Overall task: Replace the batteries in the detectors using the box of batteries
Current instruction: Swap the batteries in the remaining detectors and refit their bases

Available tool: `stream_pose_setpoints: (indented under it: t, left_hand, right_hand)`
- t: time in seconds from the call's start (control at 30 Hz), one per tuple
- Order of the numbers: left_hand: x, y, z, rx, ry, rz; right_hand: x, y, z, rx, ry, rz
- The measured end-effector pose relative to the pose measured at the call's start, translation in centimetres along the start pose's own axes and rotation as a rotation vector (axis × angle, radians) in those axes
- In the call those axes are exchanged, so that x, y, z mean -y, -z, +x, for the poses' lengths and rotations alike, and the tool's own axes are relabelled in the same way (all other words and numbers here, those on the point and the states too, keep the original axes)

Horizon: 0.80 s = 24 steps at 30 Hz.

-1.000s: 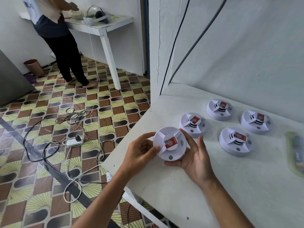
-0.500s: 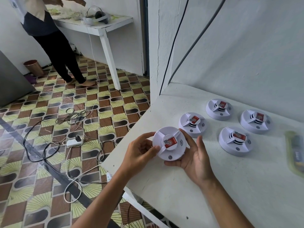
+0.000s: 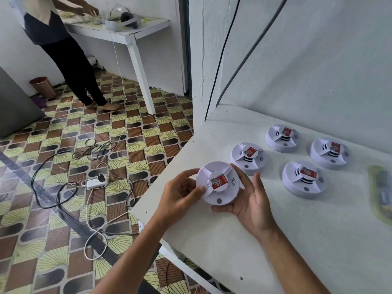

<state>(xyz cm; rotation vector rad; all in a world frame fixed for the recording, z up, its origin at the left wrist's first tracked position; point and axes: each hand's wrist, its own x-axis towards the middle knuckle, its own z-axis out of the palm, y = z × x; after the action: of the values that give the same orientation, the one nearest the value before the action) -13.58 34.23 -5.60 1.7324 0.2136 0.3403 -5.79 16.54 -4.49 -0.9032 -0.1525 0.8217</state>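
The box of batteries [image 3: 381,194] lies at the right edge of the desk [image 3: 233,236], cut off by the frame and so blurred that only a greenish pack with dark shapes inside can be made out. The underside of the held detector [image 3: 218,183] faces away from the camera, so nothing of a battery cover shows.

The left hand [image 3: 180,196] grips the detector's left rim, thumb on top and fingers curled beneath. The right hand [image 3: 250,202] cradles its right and near side, fingers curved round the rim. The detector is raised above the desk's near-left corner, its red label up.

Four more detectors rest on the desk farther right: one just beyond the held one [image 3: 248,158], one far [image 3: 282,137], one far right [image 3: 329,152], and one nearer [image 3: 303,178], all apart from each other.

On the tiled floor to the left lies a tangle of cables [image 3: 95,149] with a white power strip [image 3: 96,183]. Farther off, another person [image 3: 70,60], cut off at the top, stands at a white table [image 3: 135,37] carrying a headset [image 3: 123,18]. A copper-coloured bin [image 3: 42,87] stands by the far wall.
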Motion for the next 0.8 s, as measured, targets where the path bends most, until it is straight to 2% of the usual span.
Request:
stream_pose_setpoints:
  t: [0.8]
  left_hand:
    - [-0.06, -0.02, -0.14, -0.005, 0.016, -0.001]
  right_hand:
    - [-0.08, 0.2, 0.11, 0.019, -0.004, -0.023]
